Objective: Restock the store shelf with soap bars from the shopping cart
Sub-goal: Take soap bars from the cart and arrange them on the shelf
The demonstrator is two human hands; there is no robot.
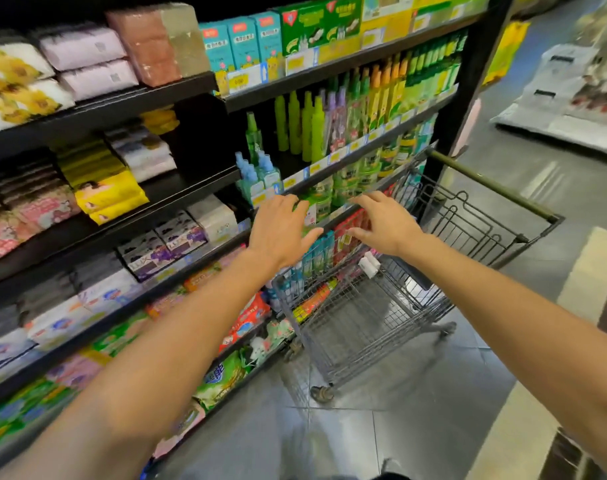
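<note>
Grey wire is our landmark: the shopping cart [361, 306] stands just beside the store shelf [177, 271], parked close so the stock has a short trip across. Nearest us, both bare forearms stretch out towards the cart's near corner, and we have nothing in either hand. Our left hand [281, 230] hovers over the cart's shelf-side edge, fingers straight and spread, holding nothing. Our right hand [381, 223] hangs just beside it above the basket, fingers loosely bent and apart, also holding nothing. We judge this as a reach in progress, both hands spread wide to gather something from the cart.

And what is in there? Down in the basket we can make out only a small white packet [368, 265] against the cart's far side; it may be a soap bar, but we cannot tell from here. The rest of the basket floor looks like bare mesh, so the restocking seems well along.

Left of the cart, on the shelving, sit the boxed soap bars [163, 247]: purple and white cartons lined up face-out in a neat row at about the height of the cart's rim, with a paler box beside them. Below them lie more wrapped bars in white, blue and pink.

Beyond the cart, higher up the shelving, green spray bottles [302, 123] stand in tight ranks. Past the cart's dark handle [492, 187], the floor runs off, glossy and grey.
</note>
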